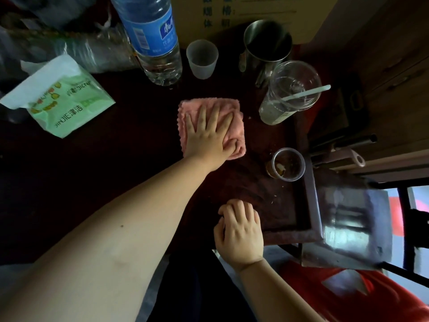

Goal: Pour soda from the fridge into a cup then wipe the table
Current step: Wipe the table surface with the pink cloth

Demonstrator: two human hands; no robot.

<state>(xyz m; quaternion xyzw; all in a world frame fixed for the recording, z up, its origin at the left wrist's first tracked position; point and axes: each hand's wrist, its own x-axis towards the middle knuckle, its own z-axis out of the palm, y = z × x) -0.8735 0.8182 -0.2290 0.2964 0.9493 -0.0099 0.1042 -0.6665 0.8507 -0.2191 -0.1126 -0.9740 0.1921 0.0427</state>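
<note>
On a dark wooden table (pixel 120 173), a person's left hand (pixel 209 133) presses flat on a folded pink cloth (pixel 210 108) at the centre, fingers spread wide and gripping nothing, palm pinning the fabric. The right hand (pixel 239 231) rests at 5 o'clock by the near edge, fingers loosely curled, holding nothing. The cloth looks soft, light and limp; it should slide easily under a flat palm and is best driven from the middle of the fold. Obstacles ring it: a large water bottle (pixel 153 36) at 11 o'clock, a small frosted cup (pixel 202 59) at 12, a steel mug (pixel 267 43) and a tall clear cup (pixel 290 91) with a straw at 1 to 2, a small cup of brown liquid (pixel 287 163) at 4, likely to tip if nudged. A tissue pack (pixel 58 98) lies at 9 o'clock.
</note>
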